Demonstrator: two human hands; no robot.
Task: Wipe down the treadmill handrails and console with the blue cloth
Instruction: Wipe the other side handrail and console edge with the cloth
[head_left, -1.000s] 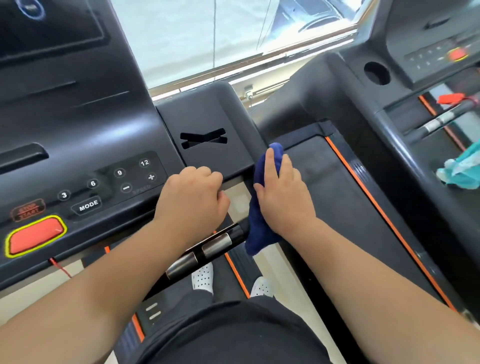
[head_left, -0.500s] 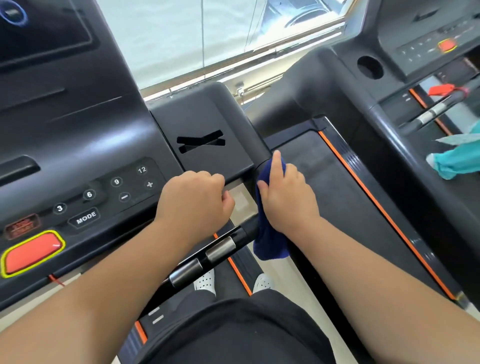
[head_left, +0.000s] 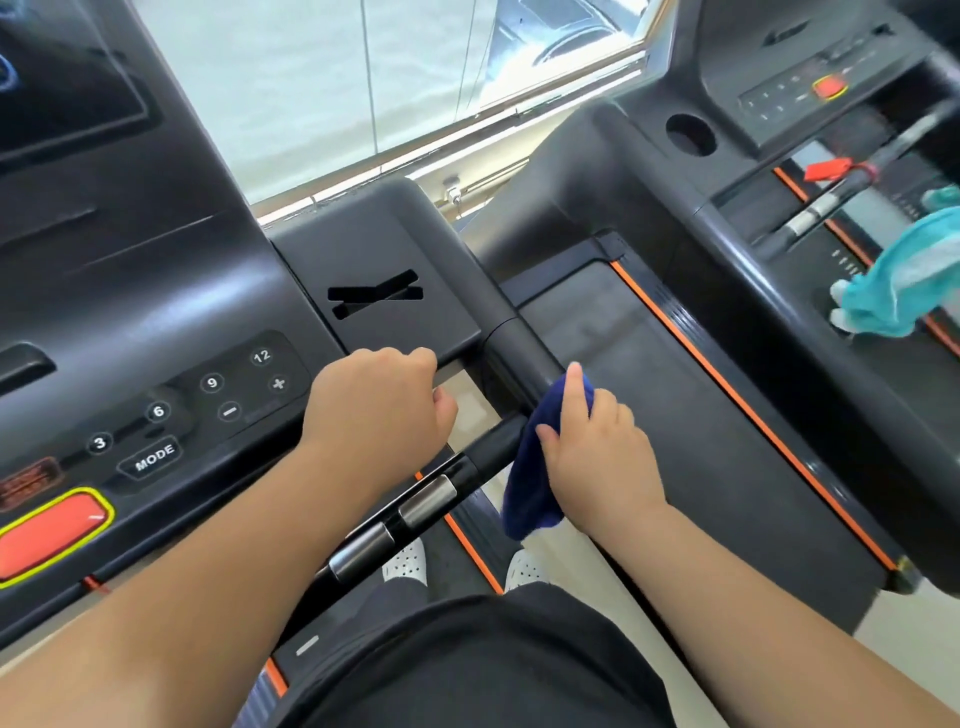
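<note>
Gym by window, black treadmill console (head_left: 156, 291). My right hand (head_left: 597, 457) clamps blue cloth (head_left: 535, 467) around right handrail (head_left: 519, 358); left hand (head_left: 379, 410) fisted on console edge. Step: handrail wipe. Next, probably: slide cloth along rail.

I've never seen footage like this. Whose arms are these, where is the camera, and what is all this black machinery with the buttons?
There is no robot here: a person wears a camera on the head, looking down at their own arms. They stand at a treadmill. The black panel with numbered buttons is its console, with a red stop button. The left hand rests closed on the console's edge. The right hand presses a blue cloth against the handrail to wipe it. To the right stands a second treadmill with a teal cloth lying on it.
</note>
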